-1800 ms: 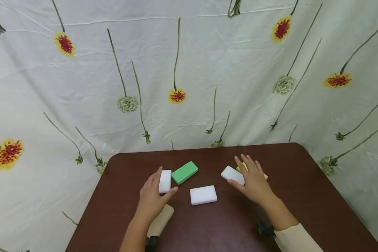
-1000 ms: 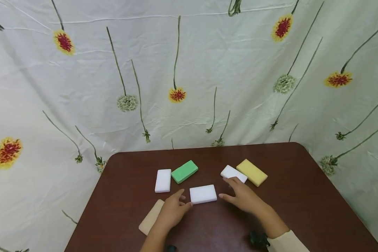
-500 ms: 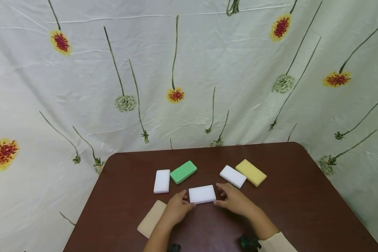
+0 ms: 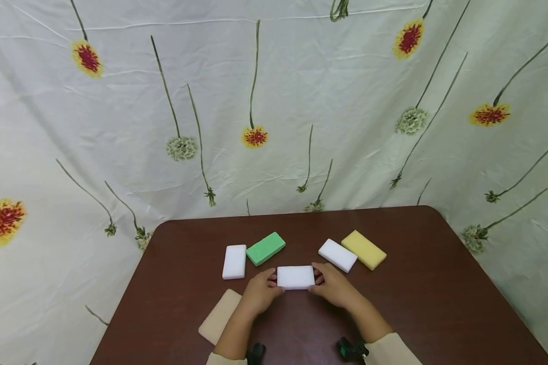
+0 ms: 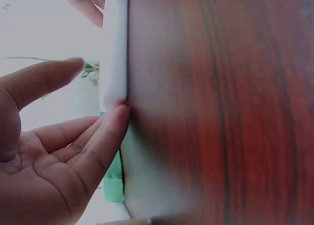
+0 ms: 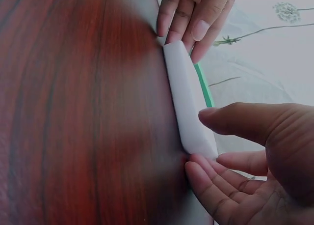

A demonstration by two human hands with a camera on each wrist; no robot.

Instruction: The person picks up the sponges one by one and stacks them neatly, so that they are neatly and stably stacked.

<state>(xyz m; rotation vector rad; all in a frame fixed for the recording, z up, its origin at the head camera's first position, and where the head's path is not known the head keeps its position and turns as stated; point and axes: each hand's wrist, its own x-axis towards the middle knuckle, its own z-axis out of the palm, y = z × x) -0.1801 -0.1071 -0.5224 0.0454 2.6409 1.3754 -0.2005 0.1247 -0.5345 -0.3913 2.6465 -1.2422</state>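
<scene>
A white rectangular sponge [image 4: 295,277] lies flat on the dark wooden table, its long side facing me. My left hand [image 4: 259,294] is at its left end, and my right hand [image 4: 333,288] is at its right end. In the left wrist view, the left fingertips [image 5: 120,112] touch the end of the white sponge [image 5: 114,48] low by the tabletop, with the upper digit held apart from it. The right wrist view shows the right fingertips [image 6: 196,168] at the near end and the thumb beside the upper edge.
Behind are another white sponge [image 4: 234,262], a green sponge [image 4: 266,249], a third white sponge [image 4: 338,255] and a yellow sponge [image 4: 364,250]. A beige sponge [image 4: 220,317] lies partly under the left forearm. A flowered cloth [image 4: 274,101] hangs beyond the table [image 4: 420,294].
Both hands have come in from the outer sponges to the middle white sponge. Since half a second ago that sponge has turned slightly and straightened, shifting a little to the right.
</scene>
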